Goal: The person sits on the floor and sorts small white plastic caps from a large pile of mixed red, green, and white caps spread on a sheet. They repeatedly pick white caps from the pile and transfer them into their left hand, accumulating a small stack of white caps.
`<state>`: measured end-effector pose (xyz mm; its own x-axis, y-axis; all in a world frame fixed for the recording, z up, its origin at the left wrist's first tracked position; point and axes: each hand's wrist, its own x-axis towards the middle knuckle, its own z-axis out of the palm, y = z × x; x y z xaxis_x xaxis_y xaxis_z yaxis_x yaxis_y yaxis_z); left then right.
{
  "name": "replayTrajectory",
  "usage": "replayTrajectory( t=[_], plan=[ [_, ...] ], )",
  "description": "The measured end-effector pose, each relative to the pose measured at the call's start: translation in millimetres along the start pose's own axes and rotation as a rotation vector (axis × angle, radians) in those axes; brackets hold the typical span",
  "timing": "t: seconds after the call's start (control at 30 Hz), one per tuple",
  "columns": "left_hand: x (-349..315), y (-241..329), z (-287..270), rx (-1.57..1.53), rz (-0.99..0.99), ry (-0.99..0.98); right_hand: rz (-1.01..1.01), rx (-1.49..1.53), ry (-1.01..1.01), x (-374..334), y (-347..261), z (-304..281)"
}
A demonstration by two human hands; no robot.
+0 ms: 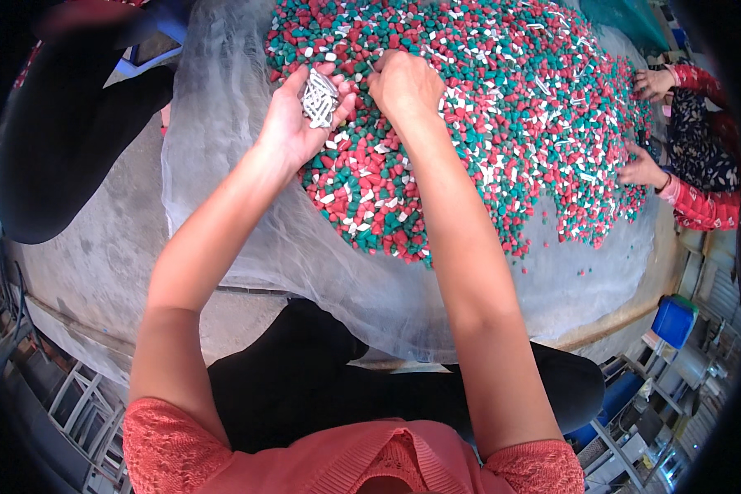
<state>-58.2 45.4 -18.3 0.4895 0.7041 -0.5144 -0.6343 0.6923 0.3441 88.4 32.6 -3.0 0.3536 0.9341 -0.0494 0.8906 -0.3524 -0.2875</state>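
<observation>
Your left hand (298,115) is cupped palm-up, holding a bunch of small white plastic sticks (319,97). Right hand (403,82), just beside it, is knuckles-up w/ fingers pinched narrow into the heap of red, green & white plastic bits (502,107) on thin clear sheeting (222,165). Far right: another person's hands (646,123) in the same heap.

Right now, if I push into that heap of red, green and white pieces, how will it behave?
The heap is probably loose, since small separate pieces should slide and scatter. They seem light: the left hand cups many white pieces. The mesh sheet beneath looks floppy and may bunch.
</observation>
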Motion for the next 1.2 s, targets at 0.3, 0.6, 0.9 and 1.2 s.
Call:
replayTrajectory(
  t=[0.3, 0.6, 0.9, 1.2],
  plan=[
    [-17, -35, 43, 0.003, -0.08, -0.029, -0.031, 0.729, 0.045, -61, 18, -59],
    [5, -102, 95, 0.051, -0.247, -0.003, 0.285, 0.808, 0.414, -131, 179, -53],
    [169, -20, 366, 0.066, 0.106, -0.155, 0.405, 0.696, 0.467, -162, 211, -108],
    [132, -119, 292, 1.218, -0.057, -0.557, 0.624, 0.459, 0.455, -201, 299, -100]
  ],
)
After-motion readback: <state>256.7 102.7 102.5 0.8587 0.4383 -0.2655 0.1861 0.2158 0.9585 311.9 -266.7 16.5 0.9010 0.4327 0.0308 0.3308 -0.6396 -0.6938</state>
